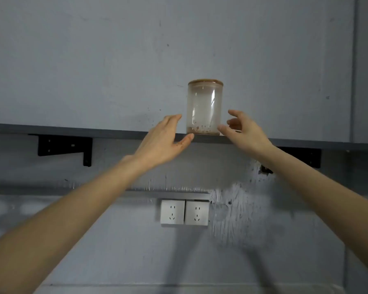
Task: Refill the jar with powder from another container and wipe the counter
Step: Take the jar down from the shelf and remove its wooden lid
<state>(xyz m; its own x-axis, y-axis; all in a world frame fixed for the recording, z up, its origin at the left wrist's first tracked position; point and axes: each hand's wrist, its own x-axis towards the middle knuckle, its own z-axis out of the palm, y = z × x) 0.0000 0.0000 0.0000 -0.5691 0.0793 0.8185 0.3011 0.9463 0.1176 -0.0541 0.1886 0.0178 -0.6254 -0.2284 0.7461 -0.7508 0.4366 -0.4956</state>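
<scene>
A clear glass jar with a wooden lid stands upright on a grey wall shelf. Only a thin layer of brown powder lies at its bottom, and its walls look dusty. My left hand is raised just left of the jar, fingers straight, thumb near the jar's base at the shelf edge. My right hand is raised just right of it, fingers spread and loosely bent, thumb tip close to the jar's lower wall. Neither hand grips the jar. No other container or cloth is in view.
Black brackets hold the shelf against a grey wall. Two white wall sockets sit below the shelf, between my forearms. The wall to the right of the sockets is smeared and scratched. A counter edge shows faintly at the bottom.
</scene>
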